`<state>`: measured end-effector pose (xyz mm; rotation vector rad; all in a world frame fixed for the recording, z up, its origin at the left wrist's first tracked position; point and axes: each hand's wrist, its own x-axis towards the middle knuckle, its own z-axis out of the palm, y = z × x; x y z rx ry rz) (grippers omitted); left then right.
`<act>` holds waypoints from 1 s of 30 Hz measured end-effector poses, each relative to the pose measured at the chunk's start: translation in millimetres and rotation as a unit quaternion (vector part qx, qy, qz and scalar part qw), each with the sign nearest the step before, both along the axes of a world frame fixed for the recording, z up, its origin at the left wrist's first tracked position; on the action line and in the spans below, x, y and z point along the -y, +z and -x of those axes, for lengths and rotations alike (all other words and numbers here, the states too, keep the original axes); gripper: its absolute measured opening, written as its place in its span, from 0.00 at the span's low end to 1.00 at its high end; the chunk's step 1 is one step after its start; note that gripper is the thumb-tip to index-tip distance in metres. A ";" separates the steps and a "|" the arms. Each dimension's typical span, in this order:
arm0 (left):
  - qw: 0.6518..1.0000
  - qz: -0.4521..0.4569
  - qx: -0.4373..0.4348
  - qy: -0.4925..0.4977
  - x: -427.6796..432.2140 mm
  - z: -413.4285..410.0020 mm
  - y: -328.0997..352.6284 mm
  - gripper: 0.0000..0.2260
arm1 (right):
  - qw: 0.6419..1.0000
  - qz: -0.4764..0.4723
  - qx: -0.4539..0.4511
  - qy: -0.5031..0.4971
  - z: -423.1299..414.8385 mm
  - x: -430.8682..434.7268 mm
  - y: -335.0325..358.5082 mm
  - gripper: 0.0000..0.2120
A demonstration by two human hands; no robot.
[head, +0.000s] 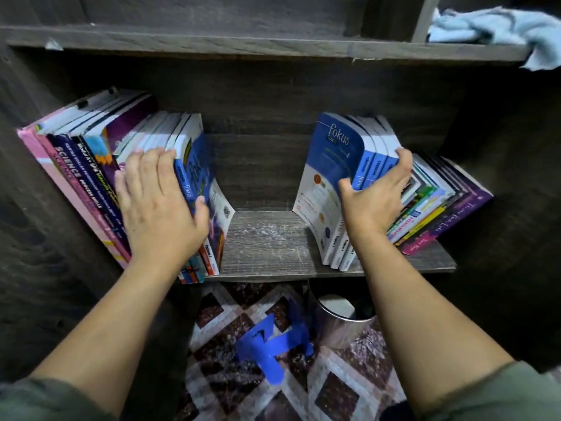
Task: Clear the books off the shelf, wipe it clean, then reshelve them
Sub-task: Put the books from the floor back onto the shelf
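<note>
A dark wooden shelf [267,238] holds two groups of books with a dusty gap between them. The left group [91,153] leans left, pink and purple spines outermost, blue "fokus" books innermost. My left hand [158,202] lies over those spines, its thumb hooked round the innermost blue book. The right group [431,192] leans right. My right hand [376,196] grips several blue "fokus" books [337,165] at that group's inner end, thumb on the front cover and fingers behind. A light blue cloth [498,28] lies on the shelf above, at the far right.
The upper shelf board [243,44] overhangs the books. Below the shelf's front edge I see a patterned tiled floor [334,390] with blue tape marks [273,344] and a shiny metal bin [337,317].
</note>
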<state>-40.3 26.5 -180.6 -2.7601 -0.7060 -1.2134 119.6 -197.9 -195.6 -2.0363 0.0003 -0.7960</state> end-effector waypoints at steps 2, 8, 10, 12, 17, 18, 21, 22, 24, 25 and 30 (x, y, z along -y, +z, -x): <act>1.000 0.003 -0.002 -0.001 0.8 0.4 0.3 0.33 | 0.998 0.039 0.039 0.004 -0.9 -1.2 -5.0 0.42; 1.000 0.000 -0.007 -0.005 1.5 3.2 0.0 0.34 | 0.947 0.243 0.210 -0.013 -6.4 -1.4 -25.6 0.40; 1.000 0.001 -0.008 -0.004 1.4 3.2 -0.4 0.34 | 0.943 0.256 0.213 -0.015 -7.8 -1.2 -26.8 0.41; 1.000 0.000 -0.008 -0.002 1.6 2.9 -1.2 0.34 | 0.942 0.261 0.209 -0.008 -8.7 0.2 -26.8 0.40; 1.000 -0.002 -0.009 -0.003 0.3 2.8 -2.8 0.35 | 0.947 0.253 0.196 -0.043 -15.0 7.2 -27.2 0.37; 1.000 -0.003 -0.009 -0.004 0.1 3.0 -3.2 0.35 | 0.948 0.246 0.196 -0.052 -14.9 8.4 -27.7 0.37; 1.000 -0.006 -0.008 -0.007 -0.9 3.6 -3.5 0.34 | 0.952 0.228 0.190 -0.074 -14.3 12.1 -28.9 0.37; 1.000 -0.007 -0.007 -0.008 -1.2 3.8 -3.6 0.34 | 0.953 0.225 0.185 -0.080 -14.4 13.7 -29.4 0.37; 1.000 -0.007 -0.005 -0.011 -1.4 3.8 -3.4 0.34 | 0.957 0.226 0.160 -0.091 -14.9 18.1 -30.2 0.38; 1.000 -0.007 -0.005 -0.012 -1.2 3.9 -3.3 0.34 | 0.958 0.231 0.143 -0.097 -14.8 20.8 -30.3 0.38; 1.000 -0.006 0.004 -0.020 -0.5 3.5 -3.1 0.34 | 0.939 0.315 0.044 -0.132 -9.6 26.8 -37.9 0.44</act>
